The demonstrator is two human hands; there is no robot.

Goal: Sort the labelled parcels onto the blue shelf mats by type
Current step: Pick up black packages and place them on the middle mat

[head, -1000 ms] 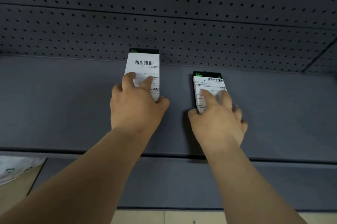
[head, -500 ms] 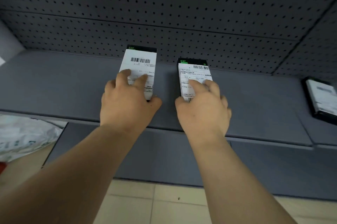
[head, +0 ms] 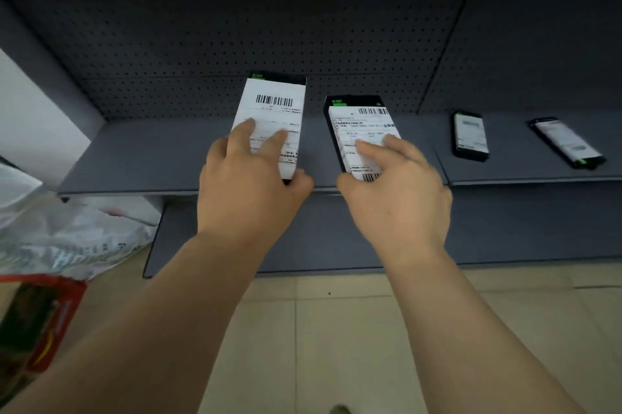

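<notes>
Parcels fill both my grips: left hand (head: 249, 184) pinches one labelled parcel (head: 273, 120), right hand (head: 397, 191) another (head: 361, 131), over the grey shelf (head: 151, 151). Right of my grips, two parcels (head: 470, 136) already lie shelved; these remain.

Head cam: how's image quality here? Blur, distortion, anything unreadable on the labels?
Head view: dim, flat light, no hard glare. Wide-angle bending shows in the shelf edge and pegboard. Barcode on the left parcel is sharp; small print on the right parcel is only partly legible. The two far parcels are smeared, labels unreadable. Right hand is slightly motion-blurred; left hand crisper.
</notes>
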